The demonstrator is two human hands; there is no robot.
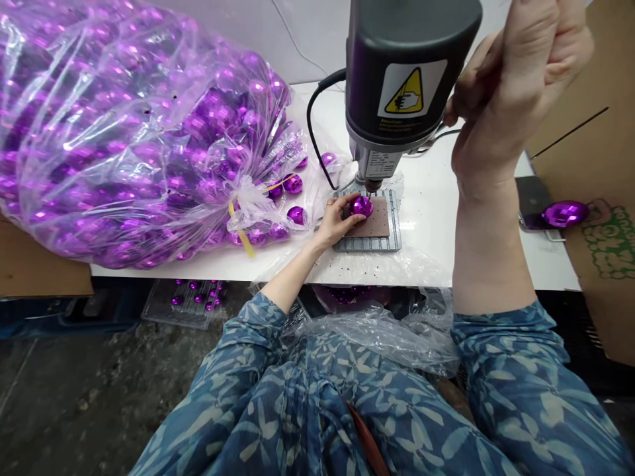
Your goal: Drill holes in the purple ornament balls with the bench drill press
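A shiny purple faceted ball point(361, 207) rests on a brown board point(374, 227) on the grey base plate point(395, 244) of a bench drill press point(411, 79). My left hand point(338, 219) pinches the ball from its left side, thumb in front and fingers behind. Directly above, the drill's bit point(370, 196) meets or nearly meets the ball's top; I cannot tell which. Raised at the upper right, my right hand point(520, 79) is closed in a fist beside the drill head, around what looks like its feed lever, mostly hidden by the fingers.
A large clear bag point(149, 145) of purple balls fills the table's left side. Several loose balls point(296, 215) lie by its tied neck. At right are a cardboard box point(595, 165), a dark flat device point(533, 198) and another purple ball point(565, 213). Plastic sheeting point(377, 337) hangs over my lap.
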